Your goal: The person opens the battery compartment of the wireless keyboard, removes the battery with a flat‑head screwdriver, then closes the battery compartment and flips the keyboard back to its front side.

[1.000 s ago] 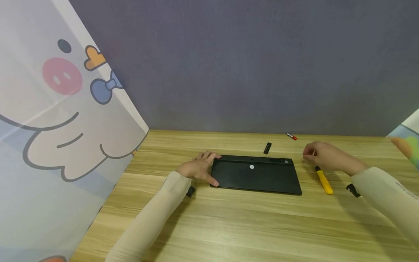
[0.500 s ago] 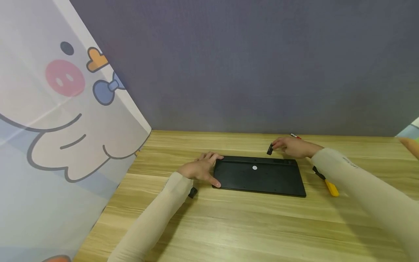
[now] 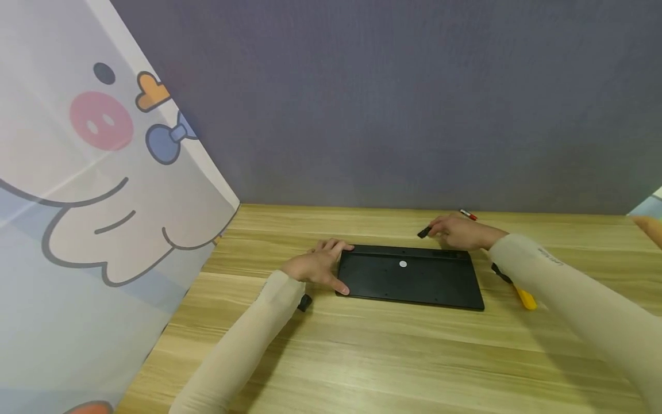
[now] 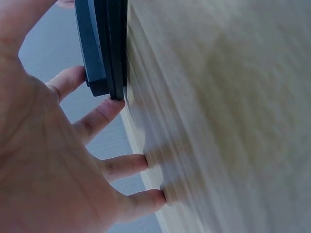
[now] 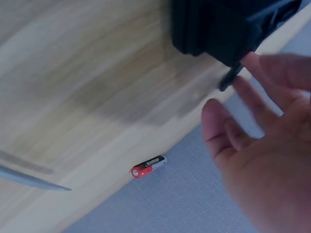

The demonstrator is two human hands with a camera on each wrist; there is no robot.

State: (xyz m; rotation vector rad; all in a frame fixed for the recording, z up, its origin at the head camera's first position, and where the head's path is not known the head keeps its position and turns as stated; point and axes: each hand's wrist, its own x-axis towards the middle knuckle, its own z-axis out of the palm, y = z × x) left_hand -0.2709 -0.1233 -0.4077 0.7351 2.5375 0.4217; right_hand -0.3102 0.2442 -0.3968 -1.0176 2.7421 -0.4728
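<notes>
A black keyboard (image 3: pixel 414 279) lies face down on the wooden table (image 3: pixel 362 351), with a white dot on its back. My left hand (image 3: pixel 324 263) rests open at its left end, thumb on the near corner and fingers spread over the far corner. The left wrist view shows those fingers (image 4: pixel 104 114) against the keyboard's edge (image 4: pixel 99 48) and the table. Behind the keyboard's far right corner, my right hand (image 3: pixel 439 231) pinches a small black cover (image 3: pixel 424 232) at its fingertips. That cover (image 5: pixel 228 80) appears in the right wrist view, next to the keyboard (image 5: pixel 218 29).
A red and silver battery (image 3: pixel 468 215) lies near the grey back wall (image 3: pixel 393 103), also seen as the battery (image 5: pixel 148 166) in the right wrist view. A yellow-handled screwdriver (image 3: pixel 523 295) lies right of the keyboard. A cartoon-printed curtain (image 3: pixel 93 172) hangs on the left.
My right hand left the screwdriver, reached left behind the keyboard and took hold of the small black cover, which is now tilted. The left hand has stayed on the keyboard.
</notes>
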